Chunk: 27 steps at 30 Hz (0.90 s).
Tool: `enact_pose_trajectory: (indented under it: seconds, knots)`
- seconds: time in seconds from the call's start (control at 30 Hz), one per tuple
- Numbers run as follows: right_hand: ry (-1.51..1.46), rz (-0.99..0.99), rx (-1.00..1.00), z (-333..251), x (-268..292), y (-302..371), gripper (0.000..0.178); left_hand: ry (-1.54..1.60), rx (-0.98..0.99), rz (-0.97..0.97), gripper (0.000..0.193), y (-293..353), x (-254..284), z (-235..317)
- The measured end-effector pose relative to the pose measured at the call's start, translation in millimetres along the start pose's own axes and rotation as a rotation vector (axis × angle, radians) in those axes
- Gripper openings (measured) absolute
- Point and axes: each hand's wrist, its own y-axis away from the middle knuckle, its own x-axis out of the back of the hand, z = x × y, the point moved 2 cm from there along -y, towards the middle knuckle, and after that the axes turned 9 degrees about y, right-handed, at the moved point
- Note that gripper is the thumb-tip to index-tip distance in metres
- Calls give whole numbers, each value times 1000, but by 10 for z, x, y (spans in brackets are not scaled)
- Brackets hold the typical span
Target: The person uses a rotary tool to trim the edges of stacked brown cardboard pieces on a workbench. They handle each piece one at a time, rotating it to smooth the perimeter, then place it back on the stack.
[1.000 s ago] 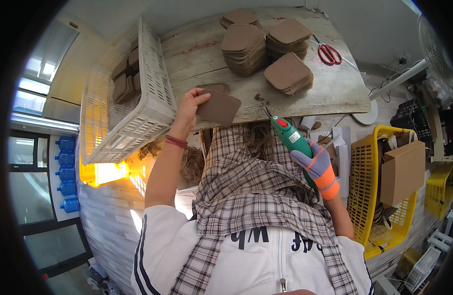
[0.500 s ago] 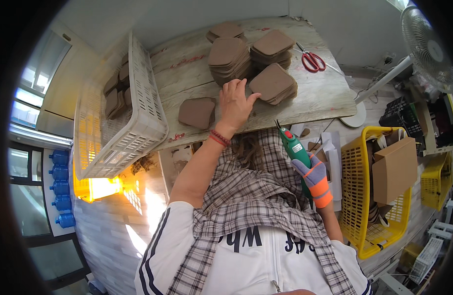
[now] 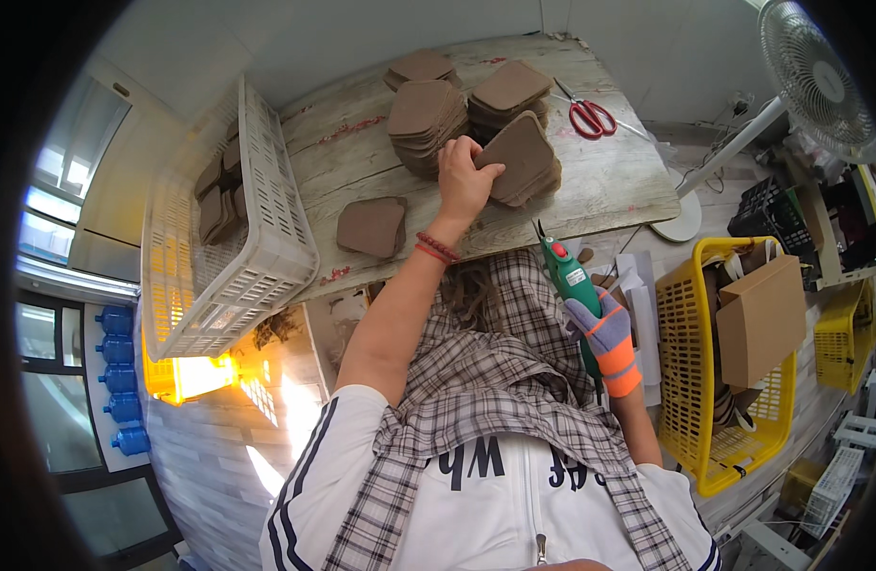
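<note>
My bare left hand (image 3: 465, 181), with red beads at the wrist, reaches over the table. Its thumb and fingers are closed on the left edge of the top brown pad (image 3: 516, 157), a flat, rounded piece that sits tilted on the front right stack. In its purple and orange glove, my right hand (image 3: 604, 341) grips a green handheld power tool (image 3: 573, 276) with a red button. The tool's thin, forked dark tip points up toward the table edge. More brown pads stand in stacks (image 3: 421, 114) behind my left hand. Nearer the left, a small brown pile (image 3: 371, 226) lies apart.
A white plastic crate (image 3: 267, 238) holding brown pads stands at the left. Red-handled scissors (image 3: 590, 118) lie on the wooden table (image 3: 343, 143). To the right are a yellow basket (image 3: 685, 362) with a cardboard box (image 3: 766, 319) and a white fan (image 3: 818, 81).
My left hand has moved slightly up and right, and its fingers have closed on the top pad's edge. That pad now sits tilted. The right hand still holds the tool.
</note>
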Motion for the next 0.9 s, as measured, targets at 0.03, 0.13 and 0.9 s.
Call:
enact_pose_trajectory:
  seconds: [0.03,0.13,0.9]
  knots:
    - [-2,0,4,-15,-1,-5,34,109,69,-36,34,-17,21,18]
    - [35,14,47,-77,1,-24,34,506,170,75,26,38,106,126]
    - [-130,37,82,-750,-246,-37,34,1927,582,323,39,535,-260,444]
